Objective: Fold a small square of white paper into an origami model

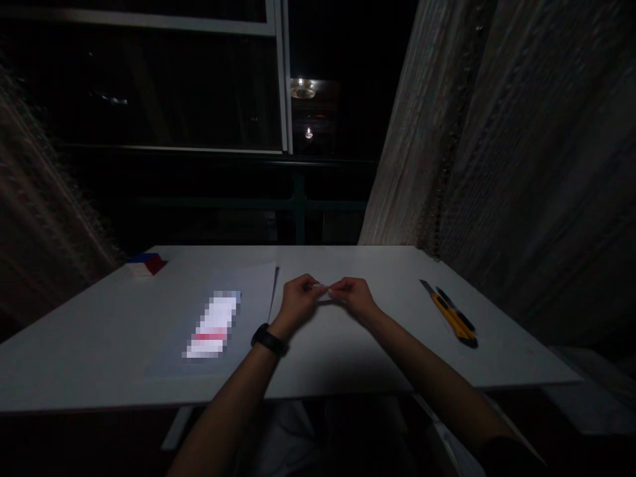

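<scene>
Above the middle of the white table (358,358), my left hand (299,299) and my right hand (355,297) meet fingertip to fingertip. Both are closed in a pinch on a small white piece of paper (324,296), mostly covered by the fingers. Whether it is folded I cannot tell in the dim light. A black watch (269,340) is on my left wrist. Left of that hand, a lit phone (213,324) with a blurred screen lies on a white sheet of paper (258,285). A thin dark strip (273,291) runs along the sheet's right edge.
At the right lie a yellow utility knife (450,318), its blade showing, and a slim black tool (456,310) beside it. A small blue, red and white block (146,264) sits at the far left corner. Curtains (407,152) hang beyond the table, beside a dark window.
</scene>
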Demonstrator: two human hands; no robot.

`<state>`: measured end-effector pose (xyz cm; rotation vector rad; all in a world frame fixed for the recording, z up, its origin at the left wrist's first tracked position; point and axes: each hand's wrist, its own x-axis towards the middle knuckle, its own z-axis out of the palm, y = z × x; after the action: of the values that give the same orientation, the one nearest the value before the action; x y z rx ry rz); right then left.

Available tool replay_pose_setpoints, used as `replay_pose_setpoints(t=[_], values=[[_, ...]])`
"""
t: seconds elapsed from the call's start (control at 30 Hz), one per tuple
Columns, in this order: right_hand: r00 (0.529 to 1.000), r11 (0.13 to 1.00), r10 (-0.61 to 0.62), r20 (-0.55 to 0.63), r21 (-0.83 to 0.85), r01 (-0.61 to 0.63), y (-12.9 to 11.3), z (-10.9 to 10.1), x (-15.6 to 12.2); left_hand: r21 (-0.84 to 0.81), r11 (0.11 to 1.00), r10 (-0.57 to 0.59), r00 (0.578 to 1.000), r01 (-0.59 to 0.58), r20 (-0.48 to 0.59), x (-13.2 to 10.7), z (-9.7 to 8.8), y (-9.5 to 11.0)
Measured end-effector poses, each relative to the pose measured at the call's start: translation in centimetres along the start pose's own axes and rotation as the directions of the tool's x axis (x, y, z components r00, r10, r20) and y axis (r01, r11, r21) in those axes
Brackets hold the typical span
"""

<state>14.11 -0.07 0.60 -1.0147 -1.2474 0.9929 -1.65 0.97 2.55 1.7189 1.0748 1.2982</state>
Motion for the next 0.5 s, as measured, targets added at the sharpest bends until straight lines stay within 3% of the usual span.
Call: replay_pose_setpoints(t=[0.17,0.27,0.4,0.5], values=[[0.999,0.999,0.049,0.011,0.003,-0.049,-0.4,-0.4,0.1,-0.070,0.995,-0.063,0.995,0.068,0.074,0.1,-0.1,0.1],[0.999,0.999,0.038,0.036,-0.037,-0.036,-0.8,-0.6,0.1,-0.017,0.999,-0.050,0.996,0.051,0.073,0.2,-0.1,-0.3],[0.994,0.974,-0.077,0.077,-0.208,0.091,-1.0,-0.7,-0.2,0.147,0.988,0.035,0.996,-0.046,0.080,0.0,0.0,-0.6],[0.977,0.875,-0.178,0.116,-0.436,0.211,-1.1,-0.8,-0.4,0.262,0.955,0.110,0.985,-0.142,0.131,-0.4,-0.1,-0.2]])
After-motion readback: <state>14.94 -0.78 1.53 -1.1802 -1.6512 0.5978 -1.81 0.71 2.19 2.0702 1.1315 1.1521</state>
